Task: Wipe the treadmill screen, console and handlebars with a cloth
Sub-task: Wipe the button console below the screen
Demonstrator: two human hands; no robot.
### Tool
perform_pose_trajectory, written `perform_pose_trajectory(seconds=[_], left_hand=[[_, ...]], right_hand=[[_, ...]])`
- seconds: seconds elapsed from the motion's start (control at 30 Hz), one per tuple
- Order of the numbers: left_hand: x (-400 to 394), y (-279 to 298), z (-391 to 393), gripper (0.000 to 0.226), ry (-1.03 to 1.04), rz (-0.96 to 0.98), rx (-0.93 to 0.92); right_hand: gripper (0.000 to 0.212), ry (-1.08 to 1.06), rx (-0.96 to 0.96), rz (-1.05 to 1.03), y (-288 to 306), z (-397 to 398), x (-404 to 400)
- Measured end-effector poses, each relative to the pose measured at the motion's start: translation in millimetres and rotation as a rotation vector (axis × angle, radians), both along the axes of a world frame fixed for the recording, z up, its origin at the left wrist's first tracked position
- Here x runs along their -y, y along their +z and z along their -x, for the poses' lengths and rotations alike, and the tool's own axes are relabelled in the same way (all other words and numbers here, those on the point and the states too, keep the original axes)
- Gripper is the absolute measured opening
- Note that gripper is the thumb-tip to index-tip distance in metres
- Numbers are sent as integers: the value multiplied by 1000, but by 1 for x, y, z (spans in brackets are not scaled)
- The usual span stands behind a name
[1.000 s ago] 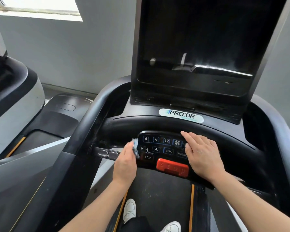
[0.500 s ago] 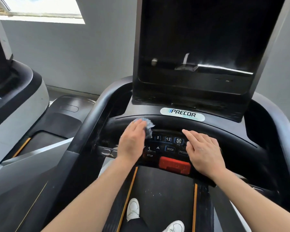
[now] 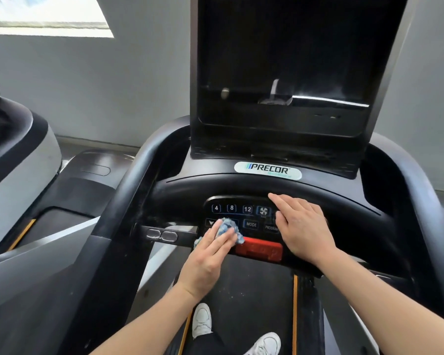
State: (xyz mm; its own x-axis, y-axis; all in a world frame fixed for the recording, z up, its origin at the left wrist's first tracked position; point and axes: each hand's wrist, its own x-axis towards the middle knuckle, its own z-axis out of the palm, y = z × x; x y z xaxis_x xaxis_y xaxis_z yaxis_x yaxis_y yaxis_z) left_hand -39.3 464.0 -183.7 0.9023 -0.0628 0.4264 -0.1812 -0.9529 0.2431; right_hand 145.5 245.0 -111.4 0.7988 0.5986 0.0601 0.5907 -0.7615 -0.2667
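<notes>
The button panel (image 3: 244, 219) at the near middle of the console (image 3: 241, 187) serves as the landmark here. The cloth (image 3: 228, 228), a small crumpled blue-and-white wad, lies on the panel's lower left part, touching the left end of the red stop bar (image 3: 260, 248) that runs along the panel's near edge. The wad's long axis runs diagonally, from the panel's lower left corner up toward the MODE key. The left hand (image 3: 210, 254) presses the cloth flat against the panel with straight, relaxed fingers, fingertips pointing up and to the right; the cloth bulges out past the fingertips and beside the hand's left edge. The right hand (image 3: 301, 226) rests flat and released on the panel's right side, fingers together and pointing up-left, the index tip reaching the panel's upper rim; it holds nothing. The keys marked 4, 8, 12 and the fan symbol lie uncovered between the two hands. Above the panel the console curves away as a broad black arc, and beyond it the dark screen (image 3: 287, 73) stands upright and tall. Left of the panel the left handlebar (image 3: 128, 190) sweeps down and forward, with two oval metal sensor pads (image 3: 162, 235) just beside the panel's left edge. The right handlebar (image 3: 431, 201) bounds the far right. Below the panel lies the black belt (image 3: 246, 290) with white shoes (image 3: 201, 320) on it.
</notes>
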Motion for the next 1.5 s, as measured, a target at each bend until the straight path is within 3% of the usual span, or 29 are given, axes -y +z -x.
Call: perform_pose_trajectory(seconds=[0.2, 0.33, 0.43, 0.57, 0.87, 0.97, 1.0, 1.07, 1.17, 1.23, 1.3, 1.4, 1.5], left_hand=[[-16, 0, 39, 28, -119, 72, -47], [-33, 61, -15, 24, 49, 169, 178], [-32, 79, -67, 27, 100, 166, 146], [-12, 45, -69, 25, 12, 96, 80], [8, -19, 48, 21, 8, 181, -77], [15, -8, 69, 22, 85, 348, -82], [19, 5, 69, 14, 164, 426, -67], [25, 42, 57, 25, 434, 684, -70], [29, 91, 28, 17, 726, 1264, -128], [31, 112, 16, 15, 711, 1657, -124], [30, 129, 15, 18, 627, 1864, -130], [14, 140, 19, 27, 522, 1855, -173], [-12, 135, 16, 29, 567, 1472, -216]], right_hand=[[50, 4, -7, -2, 1, -1, 0], [49, 0, 0, -10, 0, 0, -1], [49, 3, 6, -3, -1, 1, -1], [49, 27, -2, -13, 1, -1, 0], [50, 63, 16, -29, -1, -2, 1], [56, 41, 54, -18, 8, 7, -3], [58, 38, 98, -43, 14, 17, -5], [57, 95, 103, -197, 24, 52, -16], [61, 285, -271, -383, 30, 118, -45], [64, 297, -457, -461, 23, 140, -62], [53, 211, -476, -573, 22, 138, -70], [33, 136, -430, -602, 30, 120, -78], [21, 82, -253, -493, 28, 99, -92]])
